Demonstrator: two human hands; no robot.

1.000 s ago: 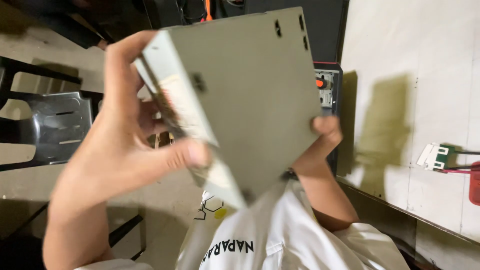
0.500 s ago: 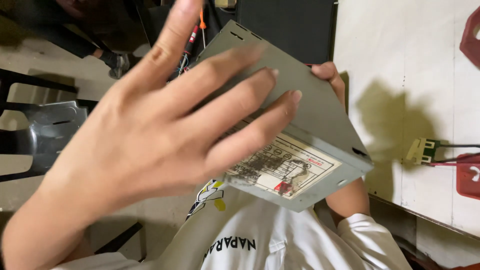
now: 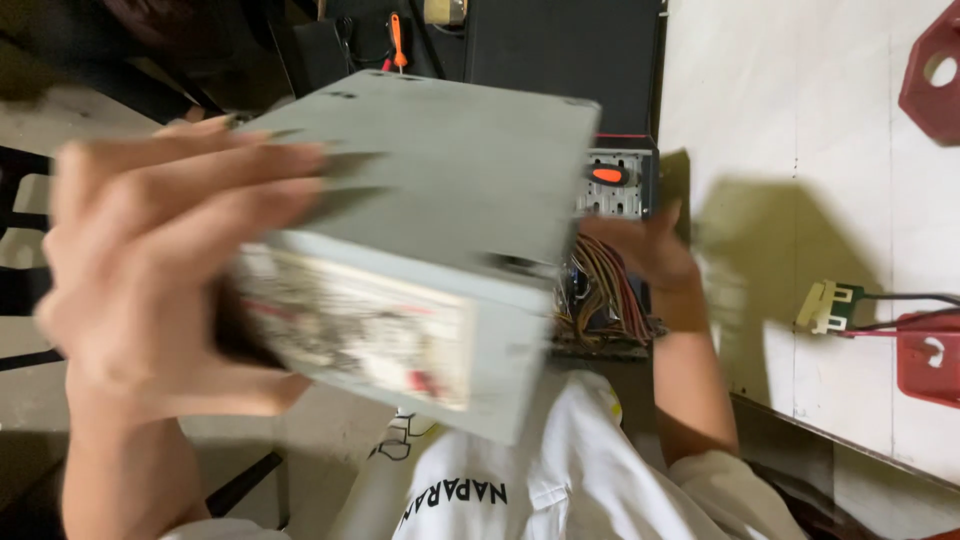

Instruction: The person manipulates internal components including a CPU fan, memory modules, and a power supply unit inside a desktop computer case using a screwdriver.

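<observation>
Gripping grey metal power-supply box [image 3: 430, 250] one-sidedly: left hand [image 3: 150, 290] clamping its labelled end, right hand [image 3: 645, 250] open behind. Risking slipping, yanking trailing coloured wire bundle [image 3: 600, 300].

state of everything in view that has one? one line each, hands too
Grey metal box: held up in the air, tilted, labelled side toward the camera, blurred.
Left hand: gripping the box's left end, fingers across its top.
Right hand: at the box's far right side, mostly hidden; grip cannot be told.
Wire bundle: hanging loose behind the box.
White connector: lying unplugged on the table.
</observation>
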